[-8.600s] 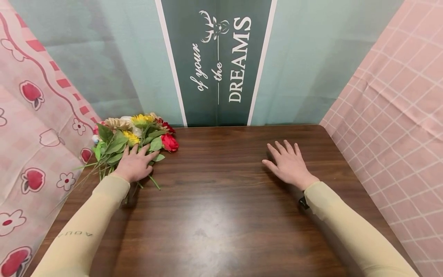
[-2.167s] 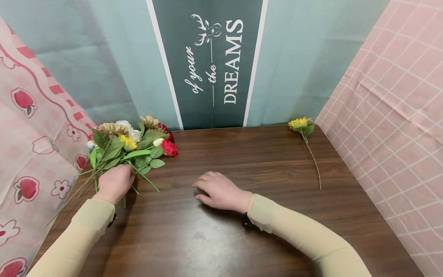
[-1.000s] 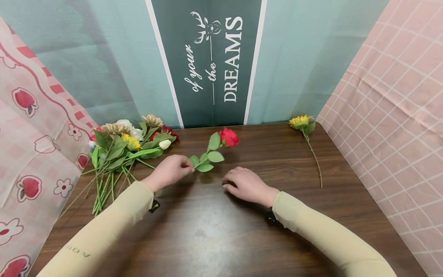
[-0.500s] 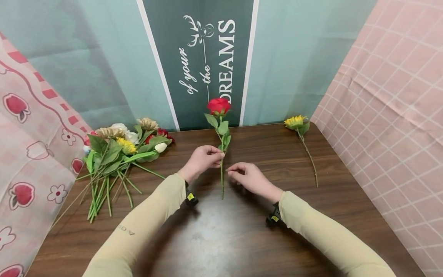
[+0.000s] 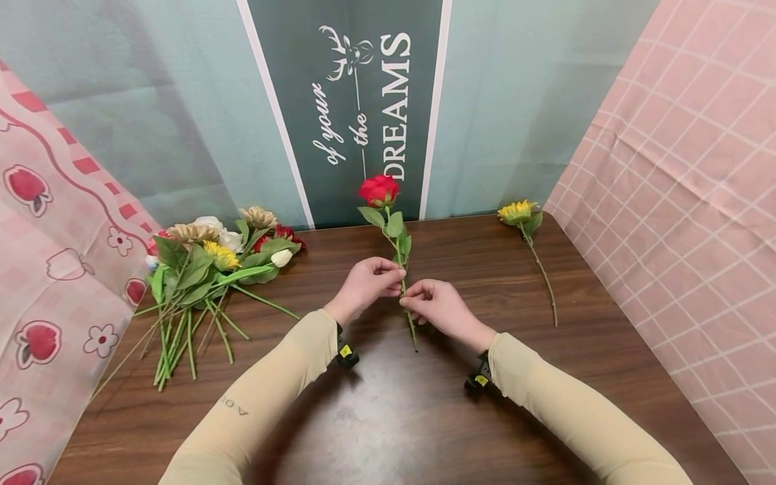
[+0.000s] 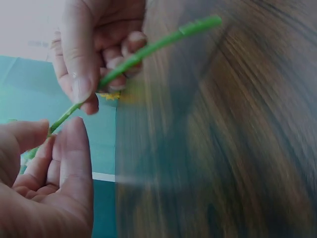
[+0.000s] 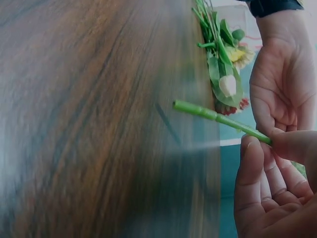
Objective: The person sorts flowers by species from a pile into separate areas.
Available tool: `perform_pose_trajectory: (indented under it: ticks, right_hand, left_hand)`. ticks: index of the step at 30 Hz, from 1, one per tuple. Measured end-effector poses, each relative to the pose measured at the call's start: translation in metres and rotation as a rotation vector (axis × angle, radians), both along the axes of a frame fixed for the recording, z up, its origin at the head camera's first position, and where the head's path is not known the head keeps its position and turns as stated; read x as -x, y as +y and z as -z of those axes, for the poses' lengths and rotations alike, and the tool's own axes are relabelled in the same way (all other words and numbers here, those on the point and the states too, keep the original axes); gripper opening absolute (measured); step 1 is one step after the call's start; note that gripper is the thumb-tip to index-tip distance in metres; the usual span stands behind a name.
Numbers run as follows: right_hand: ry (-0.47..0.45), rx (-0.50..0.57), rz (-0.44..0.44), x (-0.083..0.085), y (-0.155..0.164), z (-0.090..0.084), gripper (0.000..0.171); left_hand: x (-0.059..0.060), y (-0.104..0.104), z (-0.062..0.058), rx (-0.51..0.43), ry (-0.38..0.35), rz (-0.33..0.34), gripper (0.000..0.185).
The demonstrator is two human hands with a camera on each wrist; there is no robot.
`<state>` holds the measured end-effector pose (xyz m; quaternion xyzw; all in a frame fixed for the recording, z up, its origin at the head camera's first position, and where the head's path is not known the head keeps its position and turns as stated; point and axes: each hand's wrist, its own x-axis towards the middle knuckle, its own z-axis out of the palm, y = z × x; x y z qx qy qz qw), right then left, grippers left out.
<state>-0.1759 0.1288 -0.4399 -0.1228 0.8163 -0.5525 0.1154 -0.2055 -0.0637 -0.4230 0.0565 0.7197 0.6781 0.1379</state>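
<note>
Above the table (image 5: 376,431), the left hand (image 5: 364,288) clamps thumb and fingers on the stem (image 5: 412,333) of 1 tilted red rose (image 5: 395,224), the right hand (image 5: 444,310) pinching just below.

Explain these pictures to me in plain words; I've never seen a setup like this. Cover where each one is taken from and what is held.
There is no machine: the left grip and the right grip are a person's bare hands. The wide view comes from the person's head, looking forward and down; the two close views come from the left and right wrists. Both grips pinch the green stem of a red rose, the left one nearer the bloom. On the brown table, a pile of mixed flowers lies to the left and one yellow flower to the right.
</note>
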Motion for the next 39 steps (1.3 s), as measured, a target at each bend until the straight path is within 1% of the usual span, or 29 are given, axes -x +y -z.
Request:
perform_pose_trajectory:
  ticks: [1,2,4,6,8,10,12,13,14,16,19,22,27,30,35,39]
  right_hand:
    - [-0.002,-0.005,0.003,0.001,0.003,0.000,0.017]
    - [-0.005,-0.016,0.008,0.003,0.006,-0.001,0.017]
    - [-0.003,-0.047,0.021,0.007,0.015,-0.001,0.018]
    - [-0.005,-0.087,0.048,0.012,0.028,0.000,0.018]
    - [-0.011,-0.131,0.070,0.018,0.042,0.001,0.019]
    - [-0.026,-0.169,0.080,0.023,0.056,0.003,0.020]
    - [-0.050,-0.205,0.088,0.027,0.068,0.004,0.021]
    - [-0.066,-0.212,0.090,0.029,0.073,0.005,0.022]
    - [-0.082,-0.214,0.090,0.031,0.077,0.005,0.023]
    - [-0.114,-0.217,0.090,0.033,0.082,0.007,0.024]
    - [-0.160,-0.215,0.098,0.037,0.086,0.008,0.022]
    - [-0.176,-0.236,0.087,0.038,0.088,0.010,0.020]
    - [-0.154,-0.279,0.077,0.039,0.088,0.011,0.020]
    - [-0.147,-0.298,0.086,0.040,0.088,0.012,0.021]
    - [-0.131,-0.307,0.082,0.040,0.089,0.012,0.026]
    - [-0.115,-0.310,0.080,0.038,0.091,0.012,0.032]
  left_hand:
    - [-0.001,0.000,0.000,0.047,0.033,0.017,0.025]
    - [-0.003,-0.001,-0.001,0.117,0.083,0.034,0.027]
    - [-0.007,-0.003,-0.001,0.299,0.211,0.080,0.033]
    - [-0.011,-0.005,0.000,0.510,0.362,0.128,0.039]
    - [-0.017,-0.007,0.001,0.721,0.531,0.188,0.047]
    - [-0.023,-0.009,0.003,0.873,0.679,0.263,0.054]
    - [-0.030,-0.010,0.004,0.983,0.822,0.336,0.060]
    - [-0.033,-0.011,0.005,1.016,0.878,0.369,0.062]
    - [-0.035,-0.012,0.007,1.037,0.924,0.397,0.064]
    - [-0.040,-0.012,0.009,1.052,0.980,0.444,0.066]
    - [-0.043,-0.013,0.013,1.050,1.013,0.479,0.067]
    - [-0.045,-0.014,0.014,1.037,1.004,0.496,0.067]
    - [-0.045,-0.016,0.016,1.026,0.955,0.513,0.067]
    - [-0.045,-0.017,0.018,1.026,0.934,0.520,0.067]
    - [-0.044,-0.021,0.020,1.019,0.922,0.522,0.066]
    - [-0.044,-0.027,0.021,1.022,0.903,0.511,0.065]
